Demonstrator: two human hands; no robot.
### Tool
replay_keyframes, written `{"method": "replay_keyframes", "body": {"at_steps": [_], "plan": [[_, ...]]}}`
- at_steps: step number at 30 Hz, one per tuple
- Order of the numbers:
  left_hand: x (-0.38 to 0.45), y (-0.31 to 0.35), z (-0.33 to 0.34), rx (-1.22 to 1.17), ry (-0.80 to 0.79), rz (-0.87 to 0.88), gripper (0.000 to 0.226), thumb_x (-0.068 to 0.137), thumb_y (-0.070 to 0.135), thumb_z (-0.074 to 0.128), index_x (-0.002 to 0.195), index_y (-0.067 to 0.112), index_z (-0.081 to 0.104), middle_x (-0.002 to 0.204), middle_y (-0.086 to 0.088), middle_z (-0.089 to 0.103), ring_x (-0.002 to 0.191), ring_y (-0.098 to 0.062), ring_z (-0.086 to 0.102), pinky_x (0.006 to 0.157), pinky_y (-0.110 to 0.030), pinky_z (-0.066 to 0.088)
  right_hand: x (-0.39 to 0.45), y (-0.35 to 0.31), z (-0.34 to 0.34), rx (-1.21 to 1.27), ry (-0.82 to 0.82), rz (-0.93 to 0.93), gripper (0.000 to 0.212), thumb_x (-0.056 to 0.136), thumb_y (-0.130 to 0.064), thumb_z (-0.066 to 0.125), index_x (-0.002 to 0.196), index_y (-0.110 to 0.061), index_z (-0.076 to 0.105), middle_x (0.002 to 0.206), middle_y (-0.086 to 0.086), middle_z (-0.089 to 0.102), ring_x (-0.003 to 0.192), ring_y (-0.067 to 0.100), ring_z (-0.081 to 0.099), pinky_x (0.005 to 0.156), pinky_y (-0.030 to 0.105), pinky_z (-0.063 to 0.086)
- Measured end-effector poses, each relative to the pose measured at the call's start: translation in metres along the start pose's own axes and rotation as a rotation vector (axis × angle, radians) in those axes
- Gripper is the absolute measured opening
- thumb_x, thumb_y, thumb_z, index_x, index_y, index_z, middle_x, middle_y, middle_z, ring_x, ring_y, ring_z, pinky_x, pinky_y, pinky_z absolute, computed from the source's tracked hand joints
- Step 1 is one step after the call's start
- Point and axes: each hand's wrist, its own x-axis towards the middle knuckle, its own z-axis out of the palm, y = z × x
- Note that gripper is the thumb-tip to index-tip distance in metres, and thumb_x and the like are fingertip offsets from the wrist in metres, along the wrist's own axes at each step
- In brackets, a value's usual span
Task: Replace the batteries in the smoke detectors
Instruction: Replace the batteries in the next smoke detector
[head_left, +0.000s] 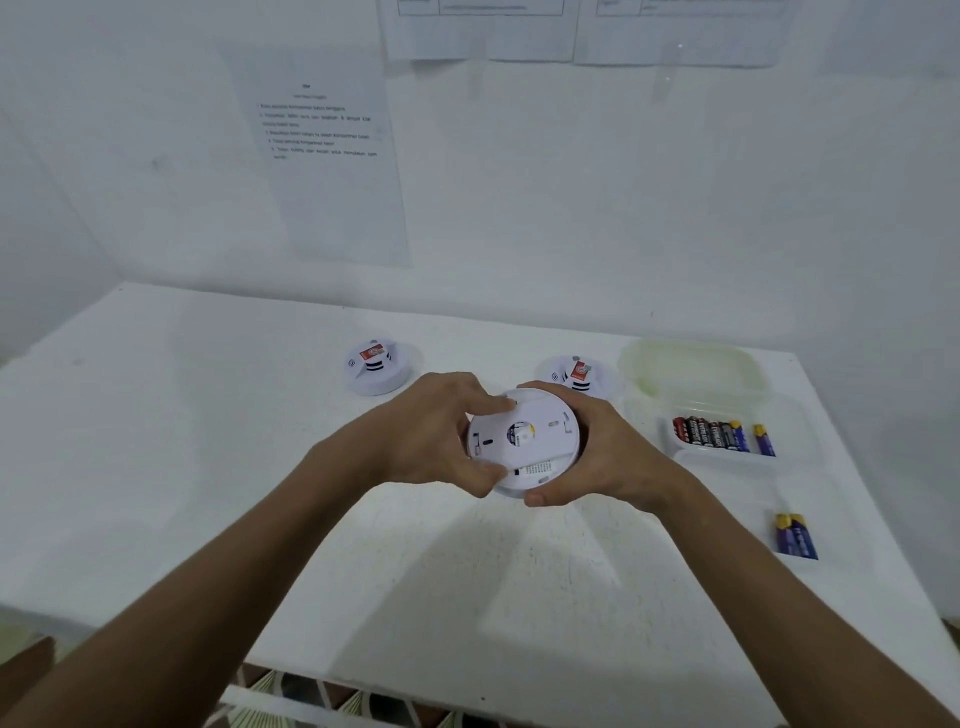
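I hold a round white smoke detector (530, 441) above the middle of the white table (260, 415), its back plate facing me. My left hand (431, 431) grips its left edge, fingers on the plate and thumb below. My right hand (597, 452) curls round its right side from underneath. A battery shows through the hole in the middle of the plate. Two more white smoke detectors stand behind, one at the left (376, 366) and one at the right (576, 375), each with a red label.
A clear plastic tray (727, 405) at the right holds several black and red batteries (706, 431) and a blue one (763, 440); its lid (691, 364) lies behind. Two blue batteries (795, 535) lie near the right table edge. Papers hang on the wall.
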Motion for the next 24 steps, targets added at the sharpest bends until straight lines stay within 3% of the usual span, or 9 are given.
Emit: {"method": "replay_keyframes", "body": {"at_steps": [2,7,9,11,16,19,24], "plan": [[0.001,-0.001,0.001,0.024,0.002,0.004,0.040,0.062,0.046,0.071,0.098,0.034,0.060,0.077,0.014,0.047,0.081,-0.014,0.054,0.059,-0.011,0.036,0.001,0.001,-0.001,-0.002,-0.004,0.006,0.085,0.056,0.002,0.090,0.130,-0.021,0.055,0.118,-0.004,0.067,0.113,0.016,0.061,0.087,0.027,0.055],[0.001,0.003,-0.002,-0.016,0.044,0.008,0.064,0.064,0.042,0.079,0.123,0.024,0.063,0.097,0.009,0.060,0.085,-0.007,0.060,0.070,-0.015,0.049,0.003,0.002,-0.002,-0.002,0.005,0.012,0.085,0.057,0.006,0.090,0.129,-0.021,0.056,0.117,-0.006,0.067,0.112,0.014,0.061,0.086,0.025,0.055],[0.001,0.005,0.000,-0.069,0.089,0.003,0.063,0.067,0.037,0.083,0.125,0.023,0.063,0.103,0.012,0.063,0.084,0.001,0.060,0.073,-0.014,0.051,0.003,0.003,-0.003,-0.004,0.018,0.001,0.085,0.057,0.007,0.090,0.129,-0.021,0.056,0.116,-0.007,0.067,0.112,0.012,0.062,0.085,0.024,0.055],[0.003,0.006,0.005,-0.119,0.162,-0.023,0.060,0.067,0.039,0.084,0.122,0.022,0.066,0.107,0.009,0.067,0.087,-0.001,0.062,0.076,-0.024,0.055,0.004,0.005,-0.003,0.006,0.046,-0.005,0.086,0.056,0.008,0.090,0.131,-0.019,0.056,0.117,-0.006,0.067,0.113,0.013,0.062,0.085,0.024,0.054],[0.008,0.012,0.016,-0.163,0.293,-0.090,0.069,0.056,0.050,0.086,0.116,0.021,0.069,0.115,0.013,0.062,0.098,-0.003,0.060,0.081,-0.023,0.055,0.004,0.010,-0.002,0.014,0.115,-0.022,0.088,0.054,0.007,0.091,0.131,-0.017,0.056,0.120,-0.004,0.066,0.113,0.013,0.062,0.085,0.022,0.053],[0.010,0.014,0.020,-0.119,0.297,-0.099,0.076,0.051,0.062,0.075,0.114,0.020,0.070,0.113,0.012,0.064,0.097,-0.004,0.060,0.082,-0.026,0.055,0.002,0.012,-0.004,0.005,0.122,-0.024,0.086,0.055,0.005,0.092,0.130,-0.019,0.057,0.120,-0.004,0.066,0.113,0.015,0.062,0.087,0.025,0.054],[0.013,0.014,0.018,-0.032,0.171,-0.023,0.070,0.060,0.055,0.073,0.116,0.013,0.067,0.113,0.001,0.064,0.098,-0.013,0.058,0.080,-0.035,0.054,0.001,0.015,-0.009,-0.022,0.089,0.005,0.089,0.056,0.001,0.093,0.133,-0.019,0.054,0.121,-0.002,0.066,0.115,0.019,0.061,0.095,0.034,0.055]]}}
